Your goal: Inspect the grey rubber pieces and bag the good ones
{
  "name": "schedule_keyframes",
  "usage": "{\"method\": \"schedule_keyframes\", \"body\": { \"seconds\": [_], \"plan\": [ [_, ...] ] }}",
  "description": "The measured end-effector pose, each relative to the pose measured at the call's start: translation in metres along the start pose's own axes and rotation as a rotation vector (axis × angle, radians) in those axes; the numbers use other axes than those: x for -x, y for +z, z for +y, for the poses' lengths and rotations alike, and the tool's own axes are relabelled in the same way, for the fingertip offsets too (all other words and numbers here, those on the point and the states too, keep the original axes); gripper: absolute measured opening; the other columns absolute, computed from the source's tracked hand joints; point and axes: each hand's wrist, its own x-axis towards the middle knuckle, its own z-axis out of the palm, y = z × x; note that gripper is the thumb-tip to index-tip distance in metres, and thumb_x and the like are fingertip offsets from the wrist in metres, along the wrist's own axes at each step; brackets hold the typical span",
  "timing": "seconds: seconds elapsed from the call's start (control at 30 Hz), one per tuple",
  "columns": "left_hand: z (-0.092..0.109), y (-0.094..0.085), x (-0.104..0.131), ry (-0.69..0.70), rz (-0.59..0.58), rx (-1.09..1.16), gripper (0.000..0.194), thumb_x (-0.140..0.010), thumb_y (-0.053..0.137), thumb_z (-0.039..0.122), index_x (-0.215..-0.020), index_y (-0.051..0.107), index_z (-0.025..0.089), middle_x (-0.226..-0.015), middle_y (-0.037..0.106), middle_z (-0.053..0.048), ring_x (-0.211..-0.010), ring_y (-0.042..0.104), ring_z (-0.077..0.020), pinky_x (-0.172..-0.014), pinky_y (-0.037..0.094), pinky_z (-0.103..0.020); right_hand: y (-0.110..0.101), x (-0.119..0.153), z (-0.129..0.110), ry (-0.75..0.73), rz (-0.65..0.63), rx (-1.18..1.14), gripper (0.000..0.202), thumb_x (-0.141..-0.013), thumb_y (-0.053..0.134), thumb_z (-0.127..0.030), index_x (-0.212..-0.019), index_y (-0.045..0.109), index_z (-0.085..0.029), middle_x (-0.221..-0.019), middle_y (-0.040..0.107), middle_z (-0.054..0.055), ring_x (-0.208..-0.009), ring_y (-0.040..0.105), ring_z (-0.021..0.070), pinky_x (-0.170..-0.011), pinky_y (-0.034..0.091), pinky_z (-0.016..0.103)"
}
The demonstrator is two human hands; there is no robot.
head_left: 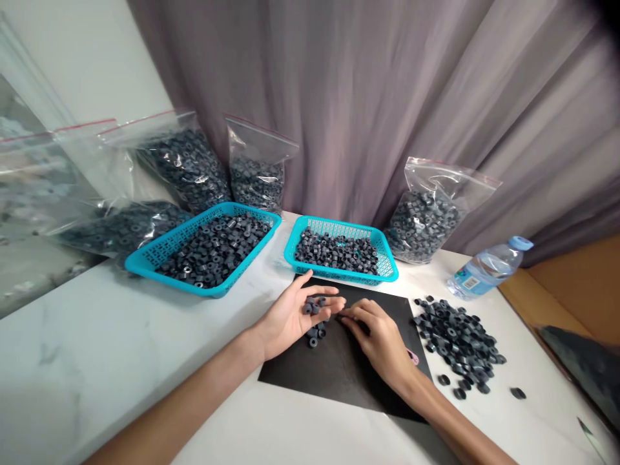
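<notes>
My left hand (291,315) is turned palm up with its fingers loosely curled. Several small dark grey ring-shaped pieces (312,306) with holes through their middles lie in it. More of these loose rings (314,341) are on the black mat (334,378) just below the fingers. Close to the left fingertips, my right hand (375,336) has its thumb and fingers pinched together over the mat. A dark bit shows at that pinch, too small and covered to identify. Beyond the hands, a blue plastic basket (393,270) holds many of the same rings.
A larger blue basket (217,292) of rings stands at the left. Zip bags (429,223) of rings line the back, along the curtain (339,116). To the right are a loose pile of dark caps or rings (460,345) and a water bottle (489,271). A pink item (413,357) lies by my right wrist.
</notes>
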Motion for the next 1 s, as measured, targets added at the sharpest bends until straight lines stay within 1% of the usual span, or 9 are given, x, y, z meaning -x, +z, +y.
{"method": "schedule_keyframes", "body": {
  "seconds": [0.2,0.27,0.33,0.4,0.47,0.6,0.73,0.87,1.0],
  "plan": [
    [-0.006,0.004,-0.001,0.000,0.007,0.010,0.046,-0.096,0.052,0.042,-0.105,0.067,-0.001,-0.098,0.073,-0.023,-0.090,0.073,-0.0227,-0.081,0.059,-0.023,-0.040,-0.013,-0.018,0.066,0.220,-0.211,0.019,-0.096,0.059,-0.035,-0.095,0.072,-0.021,-0.084,0.066,0.004,-0.075,0.061,0.0185,-0.071,0.050,0.032],
    [-0.010,0.008,0.000,-0.021,0.004,0.009,0.043,-0.096,0.053,0.038,-0.103,0.068,-0.001,-0.098,0.073,-0.022,-0.089,0.073,-0.0229,-0.083,0.059,-0.025,-0.048,-0.017,-0.026,0.041,0.185,-0.247,0.020,-0.096,0.059,-0.036,-0.097,0.073,-0.022,-0.085,0.067,0.005,-0.077,0.061,0.0191,-0.073,0.050,0.033],
    [-0.013,0.011,0.001,-0.030,-0.022,0.002,0.036,-0.096,0.055,0.033,-0.098,0.071,0.001,-0.097,0.073,-0.018,-0.086,0.073,-0.0212,-0.083,0.060,-0.025,-0.051,-0.019,-0.030,0.002,0.078,-0.283,0.020,-0.096,0.059,-0.035,-0.099,0.075,-0.023,-0.090,0.068,0.006,-0.082,0.062,0.0198,-0.076,0.051,0.034],
    [-0.016,0.012,0.003,-0.019,-0.057,-0.010,0.028,-0.095,0.058,0.029,-0.093,0.073,0.005,-0.093,0.073,-0.013,-0.082,0.072,-0.0177,-0.078,0.060,-0.023,-0.050,-0.021,-0.030,-0.024,-0.022,-0.300,0.021,-0.097,0.057,-0.032,-0.105,0.075,-0.025,-0.094,0.067,0.006,-0.086,0.062,0.0199,-0.077,0.052,0.034],
    [-0.018,0.011,0.003,0.010,-0.095,-0.038,0.025,-0.094,0.061,0.029,-0.092,0.074,0.007,-0.090,0.073,-0.011,-0.078,0.070,-0.0147,-0.074,0.058,-0.020,-0.049,-0.022,-0.028,-0.024,-0.079,-0.304,0.025,-0.099,0.056,-0.032,-0.114,0.074,-0.027,-0.095,0.066,0.006,-0.087,0.063,0.0198,-0.078,0.052,0.034],
    [-0.019,0.009,0.002,0.058,-0.152,-0.122,0.027,-0.095,0.061,0.030,-0.096,0.076,0.007,-0.093,0.075,-0.013,-0.084,0.069,-0.0144,-0.080,0.056,-0.021,-0.052,-0.023,-0.021,0.033,-0.078,-0.316,0.028,-0.099,0.055,-0.035,-0.121,0.070,-0.026,-0.099,0.068,0.006,-0.090,0.064,0.0205,-0.083,0.053,0.036],
    [-0.018,0.008,0.001,0.063,-0.133,-0.182,0.028,-0.094,0.062,0.028,-0.103,0.076,0.006,-0.102,0.076,-0.017,-0.092,0.070,-0.0182,-0.087,0.054,-0.025,-0.057,-0.024,-0.018,0.110,-0.014,-0.356,0.022,-0.095,0.060,-0.037,-0.108,0.071,-0.022,-0.096,0.071,0.005,-0.088,0.066,0.0195,-0.081,0.054,0.034],
    [-0.018,0.010,0.001,0.027,-0.145,-0.184,0.027,-0.095,0.056,0.022,-0.103,0.076,0.005,-0.105,0.075,-0.019,-0.091,0.070,-0.0196,-0.080,0.054,-0.025,-0.058,-0.024,-0.019,0.117,0.006,-0.430,0.022,-0.092,0.065,-0.037,-0.106,0.068,-0.021,-0.094,0.071,0.004,-0.086,0.067,0.0183,-0.080,0.055,0.032],
    [-0.019,0.009,0.001,0.034,-0.155,-0.165,0.026,-0.096,0.054,0.021,-0.098,0.075,0.008,-0.091,0.075,-0.014,-0.079,0.067,-0.0156,-0.074,0.052,-0.023,-0.058,-0.021,-0.024,0.080,-0.077,-0.434,0.020,-0.091,0.067,-0.035,-0.106,0.068,-0.021,-0.100,0.072,0.006,-0.092,0.068,0.0201,-0.085,0.057,0.036]
  ]
}}
